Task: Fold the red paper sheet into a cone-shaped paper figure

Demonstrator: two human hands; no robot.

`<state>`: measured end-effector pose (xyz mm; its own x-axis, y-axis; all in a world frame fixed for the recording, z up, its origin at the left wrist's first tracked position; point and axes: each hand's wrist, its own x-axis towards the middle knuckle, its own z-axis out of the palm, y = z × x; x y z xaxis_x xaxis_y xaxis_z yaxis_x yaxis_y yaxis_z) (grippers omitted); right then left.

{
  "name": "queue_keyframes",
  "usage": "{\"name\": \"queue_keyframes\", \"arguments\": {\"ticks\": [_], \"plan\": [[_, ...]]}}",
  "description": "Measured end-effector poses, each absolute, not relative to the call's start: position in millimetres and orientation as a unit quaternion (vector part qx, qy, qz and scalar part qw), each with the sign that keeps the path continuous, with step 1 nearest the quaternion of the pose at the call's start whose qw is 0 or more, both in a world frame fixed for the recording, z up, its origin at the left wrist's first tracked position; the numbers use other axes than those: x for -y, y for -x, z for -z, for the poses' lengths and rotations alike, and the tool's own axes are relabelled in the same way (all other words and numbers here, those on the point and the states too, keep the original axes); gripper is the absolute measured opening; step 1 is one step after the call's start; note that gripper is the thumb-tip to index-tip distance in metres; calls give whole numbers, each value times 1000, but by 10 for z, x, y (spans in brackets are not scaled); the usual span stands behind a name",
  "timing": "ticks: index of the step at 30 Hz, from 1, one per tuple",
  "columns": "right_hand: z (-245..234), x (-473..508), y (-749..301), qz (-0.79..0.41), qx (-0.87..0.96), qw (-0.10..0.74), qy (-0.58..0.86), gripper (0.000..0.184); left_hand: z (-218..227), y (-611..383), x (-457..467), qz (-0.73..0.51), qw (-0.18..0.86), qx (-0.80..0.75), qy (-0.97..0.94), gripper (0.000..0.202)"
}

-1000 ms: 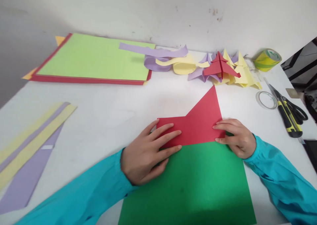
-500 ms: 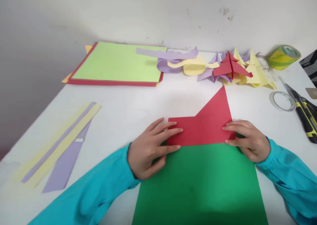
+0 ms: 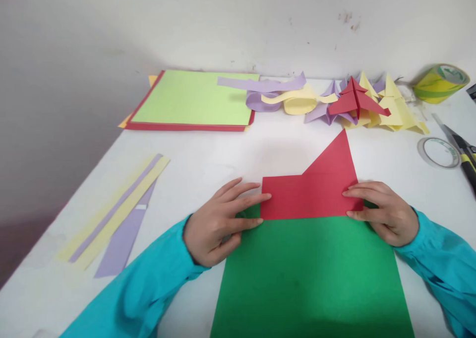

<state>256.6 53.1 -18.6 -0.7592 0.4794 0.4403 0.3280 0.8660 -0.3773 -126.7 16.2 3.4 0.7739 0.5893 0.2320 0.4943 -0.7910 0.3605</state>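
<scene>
A red paper piece [image 3: 308, 196] with a tall point at its upper right lies over the top of a green sheet [image 3: 312, 278]. Whether the two are joined, I cannot tell. My left hand [image 3: 223, 219] is open, its fingers stretched apart, with two fingertips at the red piece's left edge. At the right edge, my right hand [image 3: 386, 211] rests open, its extended fingertips lying on the red paper. Both thumbs are bent back, away from the red piece.
Purple and yellow paper strips [image 3: 122, 211] lie at left. Behind are stacked coloured sheets [image 3: 197, 102], curled paper loops [image 3: 299, 104] and a red folded paper figure [image 3: 357, 100] among others. A tape roll [image 3: 441, 152], yellow-green tape [image 3: 441, 85] and a utility knife [image 3: 455, 137] lie at right.
My left hand has slid slightly outward, so its fingers overlap less of the red piece. My right hand stays at the right edge. The whole view has shifted a little.
</scene>
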Motion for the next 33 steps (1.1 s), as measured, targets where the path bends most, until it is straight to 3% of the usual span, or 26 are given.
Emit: {"name": "queue_keyframes", "arguments": {"ticks": [9, 14, 19, 26, 33], "plan": [[190, -534, -2530, -131, 924, 287, 214, 31, -74, 1321, -215, -244, 138, -271, -921, 28], [178, -533, -2508, -115, 927, 295, 202, 30, -82, 998, -162, -272, 125, -268, -916, 35], [91, -451, -2387, -98, 931, 270, 227, 31, 89, 626, -159, -224, 103, -212, -946, 36], [49, -207, -1960, -36, 945, 149, 290, 42, 115, 535, -143, -197, 30, -237, -951, 37], [61, -207, -1963, -28, 934, 194, 298, 26, 20, 488, -128, -183, 40, -267, -945, 34]]}}
